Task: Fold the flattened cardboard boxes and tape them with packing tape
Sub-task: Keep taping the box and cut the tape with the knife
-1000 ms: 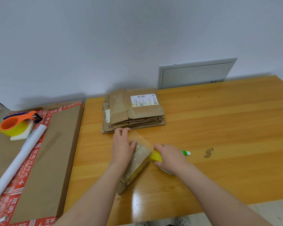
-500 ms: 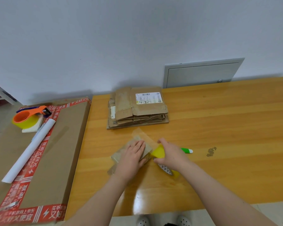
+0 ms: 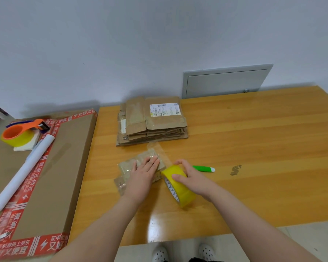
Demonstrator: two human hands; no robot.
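A small brown cardboard box (image 3: 129, 165) lies on the wooden table (image 3: 254, 148) in front of me. My left hand (image 3: 143, 176) presses flat on its top with straight fingers. Just to its right, my right hand (image 3: 191, 178) grips a yellow roll of packing tape (image 3: 178, 188). A clear strip of tape (image 3: 157, 149) runs from the roll over the box's far edge onto the table. A stack of flattened cardboard boxes (image 3: 151, 121), the top one with a white label, lies behind near the wall.
A green and white cutter (image 3: 204, 168) lies right of my right hand, with a dark stain (image 3: 235, 169) beyond. Left of the table a large flat carton (image 3: 51, 176) carries an orange tape dispenser (image 3: 20, 134) and a white paper roll (image 3: 23, 171).
The box has been laid flatter on the table under my left hand. My right hand has drawn the tape roll back toward me, so more of the roll shows.
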